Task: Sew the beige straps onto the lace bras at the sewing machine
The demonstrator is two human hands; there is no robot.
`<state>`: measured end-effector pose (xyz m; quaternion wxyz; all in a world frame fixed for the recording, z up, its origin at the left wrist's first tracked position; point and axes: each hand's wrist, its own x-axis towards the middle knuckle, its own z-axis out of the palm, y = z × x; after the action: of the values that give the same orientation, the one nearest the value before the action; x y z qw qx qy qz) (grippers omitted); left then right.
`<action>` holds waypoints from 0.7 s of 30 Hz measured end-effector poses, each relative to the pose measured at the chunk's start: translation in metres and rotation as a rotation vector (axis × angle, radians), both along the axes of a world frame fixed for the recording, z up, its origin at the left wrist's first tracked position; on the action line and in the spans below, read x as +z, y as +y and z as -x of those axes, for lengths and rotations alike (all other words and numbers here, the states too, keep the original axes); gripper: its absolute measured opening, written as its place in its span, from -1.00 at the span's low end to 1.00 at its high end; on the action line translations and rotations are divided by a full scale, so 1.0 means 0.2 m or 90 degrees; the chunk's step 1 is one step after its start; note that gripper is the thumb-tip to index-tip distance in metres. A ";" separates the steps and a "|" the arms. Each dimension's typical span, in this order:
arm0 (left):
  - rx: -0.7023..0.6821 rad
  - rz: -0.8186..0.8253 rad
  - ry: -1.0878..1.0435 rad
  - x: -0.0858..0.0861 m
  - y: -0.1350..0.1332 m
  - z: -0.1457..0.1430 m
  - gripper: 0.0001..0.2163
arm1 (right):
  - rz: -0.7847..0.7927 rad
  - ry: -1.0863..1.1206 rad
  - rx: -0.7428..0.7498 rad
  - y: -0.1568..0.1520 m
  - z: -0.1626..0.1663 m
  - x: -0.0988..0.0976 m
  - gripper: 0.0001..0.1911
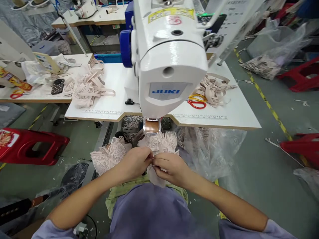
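My left hand (140, 160) and my right hand (171, 168) meet fingertip to fingertip in front of my body. Both are closed in a pinch on the near edge of a beige lace bra (170, 141); the exact bit between the fingertips is too small to make out. Pale fabric (156, 177) hangs below my right fingers. The bra's far side lies at the narrow arm of a white JUKI sewing machine (171, 63), whose head hides the needle area. To the left of my left hand rests a stack of lace cups (109, 156).
On the white table (112, 71) lie a pile of lace bras (87, 86) at left, and red-and-yellow scissors (197, 101) beside beige straps (215, 89) at right. A clear plastic bag (214, 152) hangs below the right edge. Red stools (35, 146) stand on the floor at both sides.
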<state>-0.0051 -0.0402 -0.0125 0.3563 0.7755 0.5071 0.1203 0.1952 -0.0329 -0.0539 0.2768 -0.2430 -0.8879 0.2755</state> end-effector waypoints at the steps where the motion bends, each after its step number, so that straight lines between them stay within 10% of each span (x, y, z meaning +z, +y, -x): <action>1: 0.001 0.018 -0.014 -0.01 0.00 0.00 -0.91 | 0.033 0.015 -0.006 0.00 0.00 -0.01 -0.78; 8: 0.201 0.068 -0.381 -0.12 -0.05 -0.07 -0.91 | 0.197 0.159 -0.134 -0.01 0.01 0.03 -0.83; 21: 0.199 -0.236 -0.239 -0.16 -0.05 -0.07 -0.84 | 0.253 0.107 -0.183 0.02 0.01 0.08 -0.85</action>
<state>0.0083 -0.0503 -0.0452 0.2733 0.7040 0.5148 0.4058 0.1931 -0.0292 -0.0369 0.3328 -0.3928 -0.7466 0.4214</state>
